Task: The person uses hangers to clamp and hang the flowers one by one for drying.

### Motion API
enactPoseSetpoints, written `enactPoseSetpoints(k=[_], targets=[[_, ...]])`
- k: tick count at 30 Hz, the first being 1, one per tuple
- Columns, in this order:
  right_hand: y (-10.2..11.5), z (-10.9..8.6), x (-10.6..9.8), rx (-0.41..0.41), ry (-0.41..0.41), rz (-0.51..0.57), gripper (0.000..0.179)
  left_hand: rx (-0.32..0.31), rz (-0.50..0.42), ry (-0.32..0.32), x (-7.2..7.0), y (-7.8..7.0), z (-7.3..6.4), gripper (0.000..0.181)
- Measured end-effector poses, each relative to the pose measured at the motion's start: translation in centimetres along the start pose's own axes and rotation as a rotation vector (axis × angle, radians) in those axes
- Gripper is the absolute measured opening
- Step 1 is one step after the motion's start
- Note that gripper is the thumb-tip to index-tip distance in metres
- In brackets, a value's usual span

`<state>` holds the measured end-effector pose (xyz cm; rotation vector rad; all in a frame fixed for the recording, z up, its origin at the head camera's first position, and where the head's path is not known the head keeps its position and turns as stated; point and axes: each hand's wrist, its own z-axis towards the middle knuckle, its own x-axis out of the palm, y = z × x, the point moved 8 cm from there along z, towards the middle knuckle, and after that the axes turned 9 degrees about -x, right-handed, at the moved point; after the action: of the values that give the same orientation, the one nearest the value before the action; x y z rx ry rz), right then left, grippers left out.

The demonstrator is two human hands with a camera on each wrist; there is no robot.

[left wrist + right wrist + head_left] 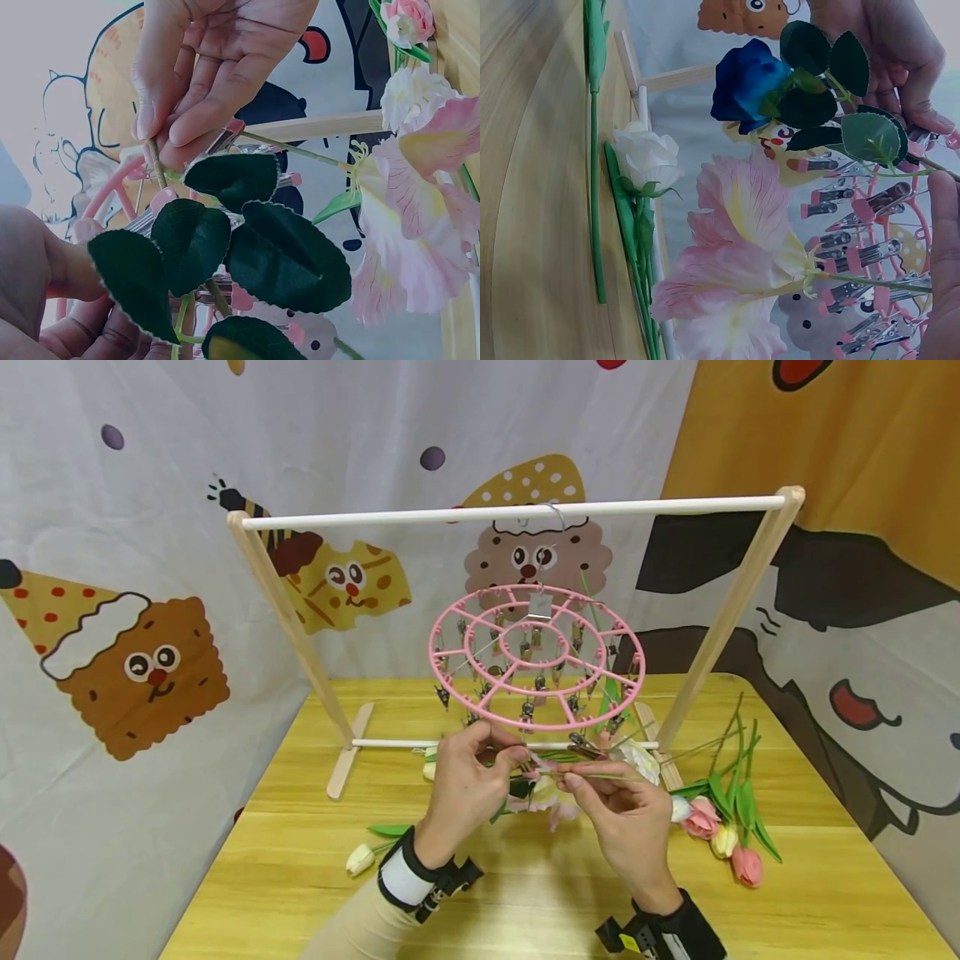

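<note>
Pinching a thin stem [158, 166] between thumb and fingers of the right hand [626, 818], just beside a pink-tipped clip [160, 199] gripped by the left hand [468, 777] with bent fingers and thumb. Cannot tell, with leaves [289, 255] in the way, whether the clip is spread yet. Looks to be at the step of fixing a blue rose [748, 84] by its stem to the hanging rack [570, 726]. Calls next, most likely, for squeezing the clip wide, seating the stem well between its tips and letting it bite before loosening the right hand; might slip if caught only at the edge. Hangs bloom down under both hands, that rose, above the counter [510, 914], with deep blue, tightly folded petals and dark green, pale-edged leaves crowding near the clip, perhaps likely to snag. Hangs near a big ruffled flower [739, 262], pale pink with yellow streaks, apparently held by another clip. Farther out, above, pink rings hooked on the white rod [375, 517] of a wooden stand [722, 627]; to the right, loose tulips [746, 867] on the counter.
</note>
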<state>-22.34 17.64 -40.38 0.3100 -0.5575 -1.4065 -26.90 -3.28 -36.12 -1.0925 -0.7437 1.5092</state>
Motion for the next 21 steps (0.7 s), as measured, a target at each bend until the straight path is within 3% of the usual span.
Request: enactPoseSetpoints(k=[21], targets=[[0.02,0.08,-0.33,0.001,-0.032,0.006,0.024,-0.031,-0.042,0.044,0.64,0.51,-0.12,0.004]])
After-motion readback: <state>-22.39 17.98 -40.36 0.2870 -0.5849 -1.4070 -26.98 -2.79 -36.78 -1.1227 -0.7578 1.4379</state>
